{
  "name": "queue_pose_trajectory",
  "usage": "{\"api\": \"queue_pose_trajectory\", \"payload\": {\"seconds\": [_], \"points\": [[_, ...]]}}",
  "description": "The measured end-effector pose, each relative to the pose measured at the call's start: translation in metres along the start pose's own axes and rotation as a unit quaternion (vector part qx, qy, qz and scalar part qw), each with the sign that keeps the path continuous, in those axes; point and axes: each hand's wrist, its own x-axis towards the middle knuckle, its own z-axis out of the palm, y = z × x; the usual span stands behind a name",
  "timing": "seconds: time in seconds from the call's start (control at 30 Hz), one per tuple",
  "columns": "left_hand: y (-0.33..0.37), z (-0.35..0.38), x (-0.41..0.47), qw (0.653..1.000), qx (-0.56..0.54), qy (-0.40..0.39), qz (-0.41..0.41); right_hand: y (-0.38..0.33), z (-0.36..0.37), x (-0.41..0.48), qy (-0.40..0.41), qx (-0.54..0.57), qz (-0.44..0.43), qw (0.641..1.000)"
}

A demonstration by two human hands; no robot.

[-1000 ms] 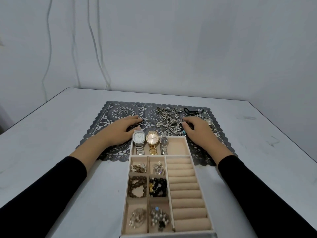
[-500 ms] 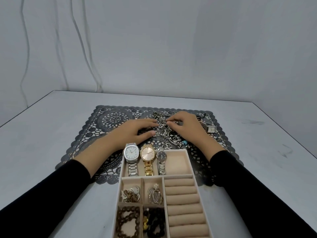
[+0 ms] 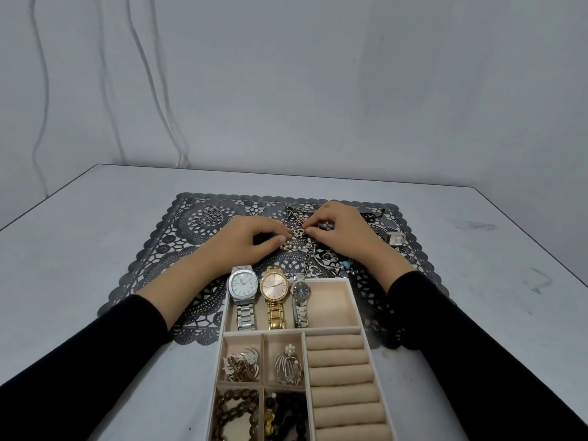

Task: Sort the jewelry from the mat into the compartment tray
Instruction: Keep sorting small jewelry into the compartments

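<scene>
Mat [image 3: 191, 249] lies mid-counter [image 3: 95, 233], toward the far edge. Jewelry pile [image 3: 313, 259] sits on the mat's right half. Right hand [image 3: 340, 232] is on the pile's far part, fingertips pinched together on a chain [image 3: 299, 232]. Left hand [image 3: 251, 240] is curled at the pile's left edge with its thumb tip by the pearls [image 3: 292, 246]; can't tell if it grips anything. Tray [image 3: 355, 308] is at the near edge, its far end over the mat. Three watches [image 3: 274, 286] lie in its far compartment. Loose rings [image 3: 208, 216] are on the mat's far left, a square watch [image 3: 396, 238] on its far right.
</scene>
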Motion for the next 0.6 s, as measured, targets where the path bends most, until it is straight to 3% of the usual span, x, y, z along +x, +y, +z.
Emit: {"api": "queue_pose_trajectory", "payload": {"seconds": [0.27,0.6], "points": [[0.004,0.003,-0.002,1.000,0.003,0.003,0.014,0.000,0.007,0.001,-0.013,-0.012,-0.004,1.000],[-0.002,0.000,-0.002,0.999,-0.038,0.016,-0.025,-0.001,0.006,0.003,-0.014,-0.015,0.009,1.000]]}}
